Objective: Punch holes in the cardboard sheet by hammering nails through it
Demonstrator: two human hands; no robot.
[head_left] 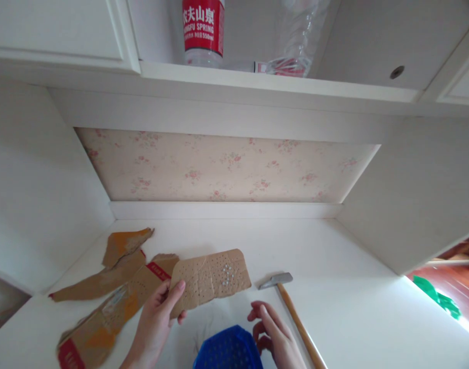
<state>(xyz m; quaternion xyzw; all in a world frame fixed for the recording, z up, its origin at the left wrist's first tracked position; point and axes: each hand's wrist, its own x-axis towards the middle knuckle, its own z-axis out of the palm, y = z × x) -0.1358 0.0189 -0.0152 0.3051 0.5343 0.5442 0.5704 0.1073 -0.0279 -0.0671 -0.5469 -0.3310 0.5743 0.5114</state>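
My left hand (163, 310) pinches the left end of a brown cardboard piece (203, 282), thumb on top and fingers beneath. Many small holes dot the cardboard, and a cluster of small silvery-white nail heads (227, 275) shows near its right end. Loosely curled, with fingers apart and nothing seen in them, my right hand (271, 330) is at the right rim of a blue plastic basket (228, 351); whether it touches the rim I cannot tell. To the right of that hand lies a hammer (291, 307) with a wooden handle and a grey metal head.
Torn cardboard strips (107, 312) with orange and red patches lie on the left of the white tabletop (357, 307). White side panels (403, 195) close in both sides. Overhead, a shelf (257, 84) holds a red-labelled water bottle (202, 31) and another clear bottle (299, 36).
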